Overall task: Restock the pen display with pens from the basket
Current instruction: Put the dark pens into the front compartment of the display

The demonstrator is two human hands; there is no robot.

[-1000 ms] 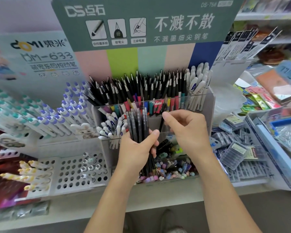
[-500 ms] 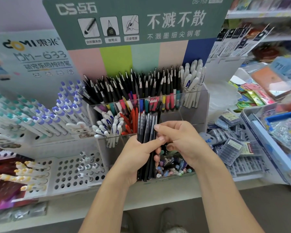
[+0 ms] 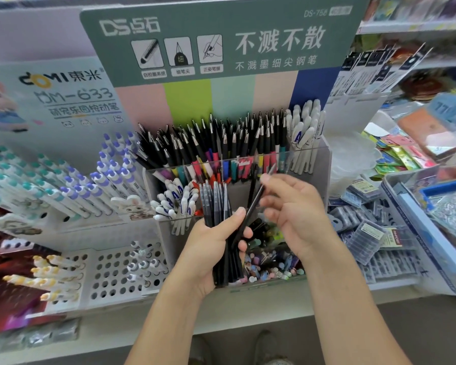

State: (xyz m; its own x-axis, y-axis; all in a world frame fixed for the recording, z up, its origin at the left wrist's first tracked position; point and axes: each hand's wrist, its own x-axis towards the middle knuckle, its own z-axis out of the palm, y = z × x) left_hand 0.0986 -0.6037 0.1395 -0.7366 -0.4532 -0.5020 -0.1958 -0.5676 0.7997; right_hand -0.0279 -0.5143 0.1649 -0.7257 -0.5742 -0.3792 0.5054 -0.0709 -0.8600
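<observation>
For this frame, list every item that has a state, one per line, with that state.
Left hand: grips a bundle of dark pens.
Bundle: upright, fanned at the top, held in front of the display.
Right hand: pinches a single black pen.
Black pen: tilted, half drawn out of the bundle.
Back row: packed with black pens.
Middle compartment: nearly empty.
White pens: standing, leaning left.

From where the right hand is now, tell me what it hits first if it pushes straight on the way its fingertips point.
The right hand points up and left with one black pen. Probably it first meets the clear divider fronting the back row of black pens, though depth is hard to judge.
</observation>
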